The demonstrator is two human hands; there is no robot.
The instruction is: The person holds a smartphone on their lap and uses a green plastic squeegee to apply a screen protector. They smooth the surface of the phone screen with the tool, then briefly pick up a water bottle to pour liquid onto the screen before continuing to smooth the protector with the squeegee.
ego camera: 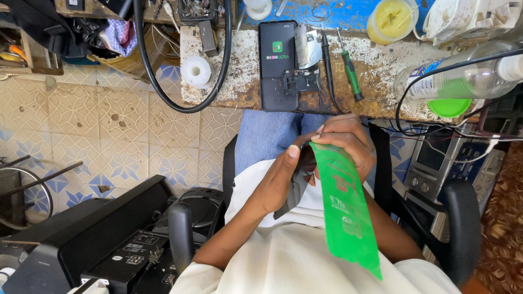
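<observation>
The person sits in a black armchair at a worn, rust-stained workbench, both hands raised over the lap. The left hand is closed around a dark, flat part, thumb pressed along its upper edge. The right hand has its fingertips pinched on the top end of a long green plastic strip, which hangs from that pinch down across the white shirt. The two hands meet at the strip's top; whether the strip is still stuck to the dark part there is hard to tell, since the fingers cover the joint.

On the bench, just beyond the hands, lies a black phone with a small green logo on it, and a black bracket piece rests against its right side. Next to these lie a black probe and a green-handled screwdriver.

Farther right, a clear plastic bottle lies on its side, looking nearly empty, beside a green lid. At the bench's back edge stands a round tub holding a yellow paste. A white roll of tape sits at the bench's left end, inside a loop of black cable.
</observation>
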